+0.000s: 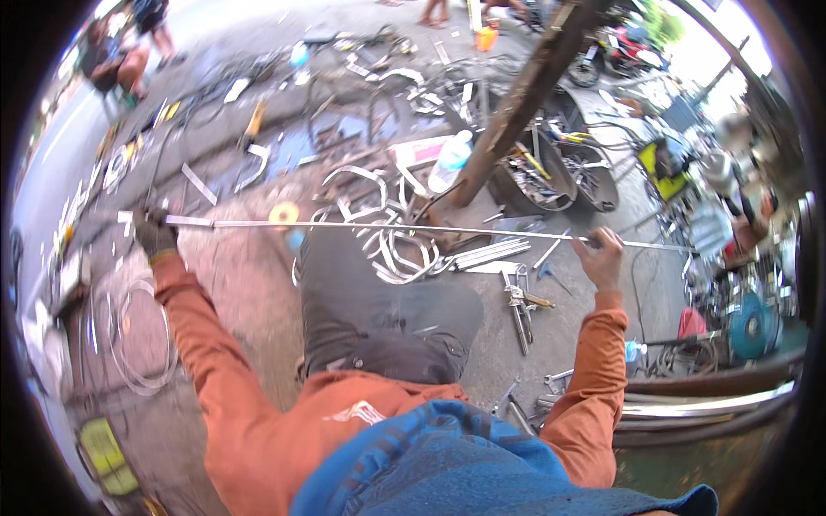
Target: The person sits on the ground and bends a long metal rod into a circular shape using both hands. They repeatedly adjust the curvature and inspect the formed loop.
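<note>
A long thin metal rod stretches across in front of my body, above my knees. Its left part is a wider, flat, pale section. My left hand, in a dark glove, is closed around that wider end. Bare and pinching the rod toward its other end, my right hand leaves a stretch of it sticking out farther right. Below the rod, curved silvery metal pieces lie piled beyond my knees. Straight metal strips and a clamp-like metal tool lie on the floor left of my right hand.
A slanting wooden post rises ahead, with a clear plastic bottle beside it. Tubs of metal parts stand behind. Coiled wire lies at left, a teal fan-like machine at right. People are at far left.
</note>
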Demonstrator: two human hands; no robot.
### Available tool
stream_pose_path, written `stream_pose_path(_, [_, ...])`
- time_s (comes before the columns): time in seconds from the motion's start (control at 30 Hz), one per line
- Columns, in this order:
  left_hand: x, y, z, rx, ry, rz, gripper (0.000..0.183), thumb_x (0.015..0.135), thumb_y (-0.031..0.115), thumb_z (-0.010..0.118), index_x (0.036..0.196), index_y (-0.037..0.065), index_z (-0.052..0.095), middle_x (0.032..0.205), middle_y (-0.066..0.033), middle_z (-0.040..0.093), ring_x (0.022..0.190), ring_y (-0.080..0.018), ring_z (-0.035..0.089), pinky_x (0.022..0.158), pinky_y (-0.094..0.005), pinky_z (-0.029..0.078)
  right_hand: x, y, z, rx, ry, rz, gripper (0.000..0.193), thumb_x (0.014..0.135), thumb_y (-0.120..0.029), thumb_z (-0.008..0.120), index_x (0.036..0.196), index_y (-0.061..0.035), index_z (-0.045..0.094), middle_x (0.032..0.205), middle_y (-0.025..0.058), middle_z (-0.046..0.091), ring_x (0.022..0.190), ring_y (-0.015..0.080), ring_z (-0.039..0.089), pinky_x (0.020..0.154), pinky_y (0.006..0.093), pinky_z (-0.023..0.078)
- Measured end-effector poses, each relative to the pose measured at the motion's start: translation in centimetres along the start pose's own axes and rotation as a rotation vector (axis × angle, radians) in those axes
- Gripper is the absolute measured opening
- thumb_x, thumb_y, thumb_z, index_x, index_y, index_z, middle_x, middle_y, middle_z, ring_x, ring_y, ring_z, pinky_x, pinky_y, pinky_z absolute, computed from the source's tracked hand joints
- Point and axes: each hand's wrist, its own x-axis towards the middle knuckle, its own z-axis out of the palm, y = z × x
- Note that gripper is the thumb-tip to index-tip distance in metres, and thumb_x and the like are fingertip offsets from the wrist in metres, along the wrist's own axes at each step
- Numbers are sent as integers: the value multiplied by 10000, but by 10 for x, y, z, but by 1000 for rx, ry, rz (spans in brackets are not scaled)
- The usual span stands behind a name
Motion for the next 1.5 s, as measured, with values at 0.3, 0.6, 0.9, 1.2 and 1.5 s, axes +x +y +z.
stream_pose_path(0.3, [-84,-63,87,-153,-151,-177,167,897,202,538,839,58,600,782,-76,637,699,-192,630,658,-328,562,13,-69,49,247,-169,-138,265,708,-149,666,950,-74,586,910,80,620,876,234,602,817,348,368])
stream_pose_path(0.6, [-229,-159,158,-388,-474,-612,274,949,251,459,1215,194,487,1077,-80,624,1037,-309,588,869,-611,454,27,-178,91,494,-233,-332,497,753,-95,616,1224,-97,456,1225,214,427,1076,377,506,861,436,440])
stream_pose_path(0.9, [-221,-178,116,-378,-409,-638,198,938,274,497,1066,139,565,930,-44,632,934,-254,622,790,-562,515,-23,-66,42,-314,-352,205,403,657,-374,732,971,-137,646,1110,71,578,1113,250,479,910,493,285])
stream_pose_path(1.2, [-250,-185,128,-308,-439,-700,209,919,260,527,1049,102,571,965,-91,629,955,-255,601,820,-535,515,-77,-48,76,-196,393,981,656,677,-300,763,1233,-70,502,1349,229,381,1293,420,294,973,490,358])
stream_pose_path(1.5, [-279,-178,140,-244,-527,-827,248,927,274,513,1114,109,522,1066,-95,577,1047,-260,557,842,-485,521,-108,-64,105,537,293,782,314,834,-8,461,1122,33,578,986,137,648,887,213,636,745,284,533])
